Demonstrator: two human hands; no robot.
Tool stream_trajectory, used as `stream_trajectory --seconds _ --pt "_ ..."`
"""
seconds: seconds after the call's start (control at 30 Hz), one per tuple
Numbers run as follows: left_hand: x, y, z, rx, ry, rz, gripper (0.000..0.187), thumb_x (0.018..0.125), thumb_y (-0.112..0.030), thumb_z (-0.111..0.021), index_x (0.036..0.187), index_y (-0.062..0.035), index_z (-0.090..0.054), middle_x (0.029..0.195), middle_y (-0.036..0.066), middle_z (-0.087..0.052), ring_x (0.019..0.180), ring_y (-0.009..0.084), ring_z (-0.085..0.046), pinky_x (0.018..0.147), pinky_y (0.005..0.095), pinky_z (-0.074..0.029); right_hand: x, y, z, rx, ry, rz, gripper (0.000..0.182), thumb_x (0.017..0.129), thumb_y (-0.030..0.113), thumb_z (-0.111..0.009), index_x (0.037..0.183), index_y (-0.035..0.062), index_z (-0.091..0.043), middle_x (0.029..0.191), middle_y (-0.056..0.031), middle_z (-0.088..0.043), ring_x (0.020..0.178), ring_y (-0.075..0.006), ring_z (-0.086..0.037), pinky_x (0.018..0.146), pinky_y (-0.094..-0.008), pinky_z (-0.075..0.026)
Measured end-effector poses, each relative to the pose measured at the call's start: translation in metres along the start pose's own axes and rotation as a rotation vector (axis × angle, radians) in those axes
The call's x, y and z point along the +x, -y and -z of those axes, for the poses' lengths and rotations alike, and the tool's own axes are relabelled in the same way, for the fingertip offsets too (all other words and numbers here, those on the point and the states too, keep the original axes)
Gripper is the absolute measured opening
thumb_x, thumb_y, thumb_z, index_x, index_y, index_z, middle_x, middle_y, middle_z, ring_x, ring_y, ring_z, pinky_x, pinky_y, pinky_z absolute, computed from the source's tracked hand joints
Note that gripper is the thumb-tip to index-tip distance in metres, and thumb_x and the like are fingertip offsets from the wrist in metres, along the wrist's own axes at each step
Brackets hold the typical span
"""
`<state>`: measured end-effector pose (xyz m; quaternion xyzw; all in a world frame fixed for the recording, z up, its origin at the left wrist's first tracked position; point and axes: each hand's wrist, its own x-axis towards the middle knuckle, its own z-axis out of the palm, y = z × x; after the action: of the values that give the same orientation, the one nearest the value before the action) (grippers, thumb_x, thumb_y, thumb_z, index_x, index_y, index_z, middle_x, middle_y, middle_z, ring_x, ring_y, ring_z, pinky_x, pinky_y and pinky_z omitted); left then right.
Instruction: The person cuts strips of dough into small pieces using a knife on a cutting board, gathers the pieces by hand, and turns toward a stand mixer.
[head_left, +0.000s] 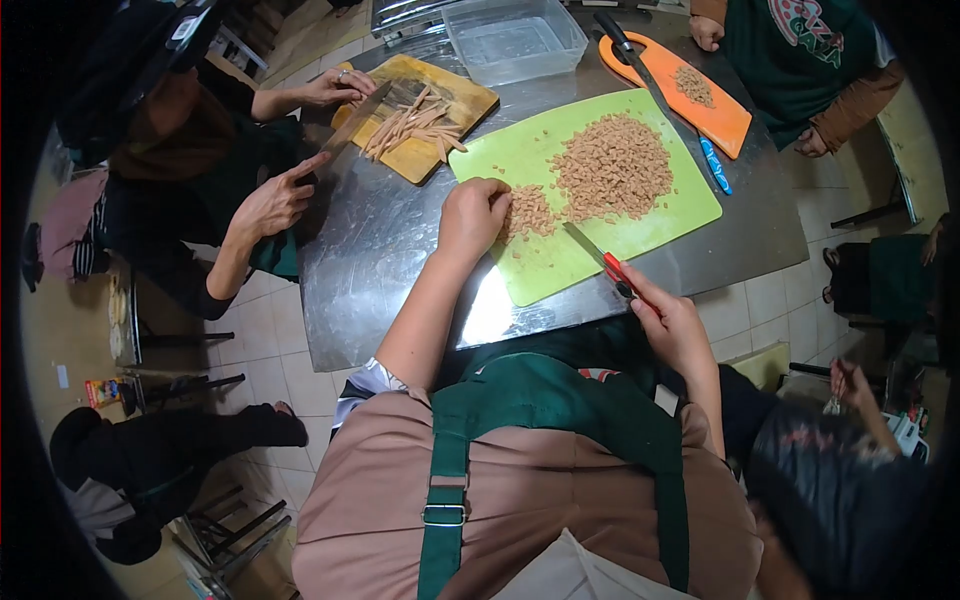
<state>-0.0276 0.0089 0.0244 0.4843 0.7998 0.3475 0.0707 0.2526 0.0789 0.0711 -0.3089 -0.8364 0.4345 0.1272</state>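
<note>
My right hand (668, 322) grips a small knife (588, 242) with a red and black handle, its blade pointing up and left over the green cutting board (540, 278). My left hand (470, 215) rests at the board's left edge with its fingers curled against a small pile of diced light-brown pieces (528, 213). Whether it pinches any of them is hidden. A larger heap of the same diced pieces (615, 168) lies up and right of the blade, almost joining the small pile.
At left, a co-worker's hands (275, 205) hold a long knife (352, 122) beside a wooden board (470, 95) with light-brown strips (412, 125). A clear plastic container (515, 45) stands at the back. An orange board (728, 125) bears a black-handled knife (618, 38). Another person (800, 60) stands back right.
</note>
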Motion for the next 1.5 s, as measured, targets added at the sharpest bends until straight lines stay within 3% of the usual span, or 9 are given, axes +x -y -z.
stream_trajectory --seconds 0.13,0.23,0.57,0.67,0.87,1.0,1.07,1.27,1.5 --pt "-0.001 -0.013 -0.003 -0.118 -0.016 -0.018 0.016 0.075 -0.012 -0.064 0.088 -0.0037 -0.069 0.078 0.014 -0.064 0.075 0.0312 -0.061 0.07 0.0375 -0.048 0.002 0.004 0.0 0.021 0.065 -0.052 0.046 0.086 0.006 -0.052 0.129 0.0202 -0.049 0.105 -0.021 -0.06 0.092 -0.0371 -0.059 0.075 -0.0338 -0.048" --pt "-0.001 -0.016 -0.009 0.033 0.095 -0.201 0.016 0.073 -0.011 -0.064 0.088 -0.0058 -0.07 0.077 0.012 -0.064 0.074 0.0294 -0.058 0.071 0.0384 -0.047 0.004 0.001 -0.004 0.018 0.041 0.004 0.046 0.086 0.006 -0.052 0.13 0.0203 -0.049 0.103 -0.0219 -0.06 0.09 -0.0375 -0.06 0.073 -0.0331 -0.048" --pt "0.003 -0.022 -0.02 0.191 0.104 -0.207 0.011 0.072 -0.014 -0.064 0.078 -0.005 -0.067 0.074 0.013 -0.061 0.073 0.0305 -0.057 0.069 0.0405 -0.046 0.002 0.004 0.0 0.025 0.049 -0.06 0.047 0.086 0.006 -0.052 0.13 0.0219 -0.049 0.101 -0.0216 -0.061 0.089 -0.0377 -0.06 0.072 -0.0329 -0.048" --pt "-0.002 -0.02 -0.016 0.091 0.061 -0.201 0.012 0.071 -0.014 -0.064 0.079 -0.0041 -0.067 0.073 0.013 -0.061 0.071 0.0301 -0.058 0.067 0.0402 -0.047 0.001 0.002 -0.002 0.003 0.072 -0.12 0.046 0.086 0.007 -0.052 0.129 0.0219 -0.049 0.102 -0.021 -0.061 0.09 -0.0376 -0.06 0.073 -0.0329 -0.048" --pt "-0.014 -0.042 -0.01 -0.223 0.102 -0.154 0.008 0.068 -0.008 -0.06 0.071 -0.0025 -0.064 0.067 0.014 -0.06 0.069 0.032 -0.058 0.066 0.0406 -0.047 0.006 -0.009 -0.009 0.035 0.012 -0.015 0.046 0.086 0.007 -0.051 0.129 0.0221 -0.049 0.105 -0.02 -0.06 0.094 -0.0366 -0.059 0.077 -0.0351 -0.049" --pt "-0.022 -0.046 -0.03 -0.152 0.187 -0.319 0.008 0.069 -0.009 -0.061 0.069 -0.0021 -0.064 0.065 0.014 -0.058 0.067 0.032 -0.058 0.065 0.042 -0.047 0.006 -0.008 -0.006 -0.003 -0.034 -0.05 0.046 0.085 0.007 -0.05 0.129 0.0221 -0.049 0.106 -0.0196 -0.06 0.095 -0.0357 -0.059 0.078 -0.0353 -0.049" --pt "-0.025 -0.047 -0.035 -0.012 0.186 -0.355 0.015 0.069 -0.009 -0.064 0.082 -0.0027 -0.068 0.072 0.014 -0.062 0.071 0.0306 -0.059 0.067 0.0392 -0.047 0.004 -0.007 -0.004 -0.016 -0.045 -0.073 0.046 0.085 0.007 -0.05 0.129 0.022 -0.05 0.106 -0.0196 -0.06 0.095 -0.0357 -0.06 0.078 -0.035 -0.049" --pt "-0.03 -0.045 -0.031 -0.081 0.143 -0.29 0.023 0.072 -0.014 -0.068 0.092 -0.0041 -0.067 0.078 0.013 -0.064 0.073 0.0308 -0.059 0.069 0.0393 -0.047 -0.005 -0.013 -0.006 0.031 -0.074 -0.029 0.046 0.085 0.008 -0.05 0.129 0.0226 -0.05 0.101 -0.0206 -0.061 0.089 -0.036 -0.061 0.073 -0.0351 -0.049" --pt "-0.037 -0.04 -0.029 -0.058 0.01 -0.261 0.021 0.07 -0.014 -0.069 0.088 -0.0042 -0.068 0.078 0.012 -0.064 0.076 0.03 -0.059 0.072 0.0387 -0.047 -0.01 -0.014 -0.005 0.004 -0.059 -0.046 0.046 0.085 0.007 -0.05 0.129 0.0229 -0.05 0.094 -0.0216 -0.062 0.082 -0.0362 -0.062 0.07 -0.0354 -0.049"
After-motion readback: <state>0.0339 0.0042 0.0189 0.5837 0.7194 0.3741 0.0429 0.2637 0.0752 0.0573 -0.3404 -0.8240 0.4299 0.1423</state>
